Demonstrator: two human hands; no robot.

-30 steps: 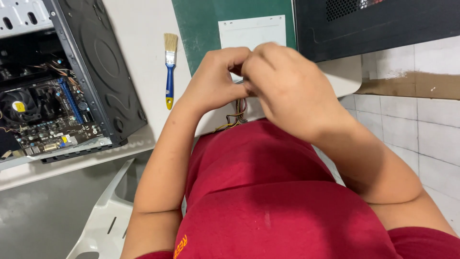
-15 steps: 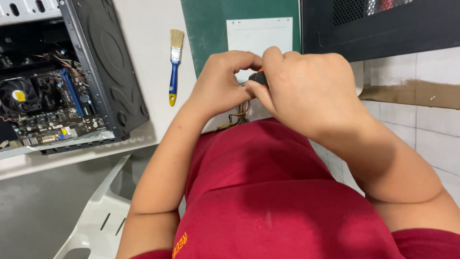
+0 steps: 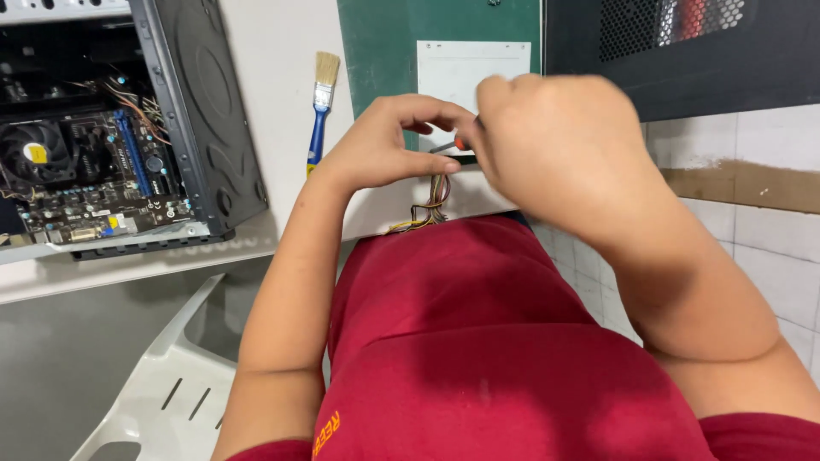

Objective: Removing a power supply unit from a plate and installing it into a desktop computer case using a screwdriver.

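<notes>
I see both hands meeting over the near edge of the white counter. My left hand has its grip pressed together, thumb and fingertips pinching the front end of a small tool, which looks like a screwdriver with a grey shaft and an orange collar. My right hand is curled into a closed grip around the rest of that tool; its handle is hidden inside the fist. Just beneath the two hands a bundle of coloured wires hangs over the counter edge toward my red shirt; I cannot tell whether either hand touches it, or what it leads to.

Beyond the hands lies a green cutting mat with a white sheet of paper on it. Left of the mat, a paintbrush with a blue handle and pale bristles lies on the counter, well apart from my hands. Further left stands an open computer case, its motherboard and round cooling fan exposed. At the upper right is a black perforated metal panel. Below the counter on the left I see part of a white plastic chair, and tiled floor on the right.
</notes>
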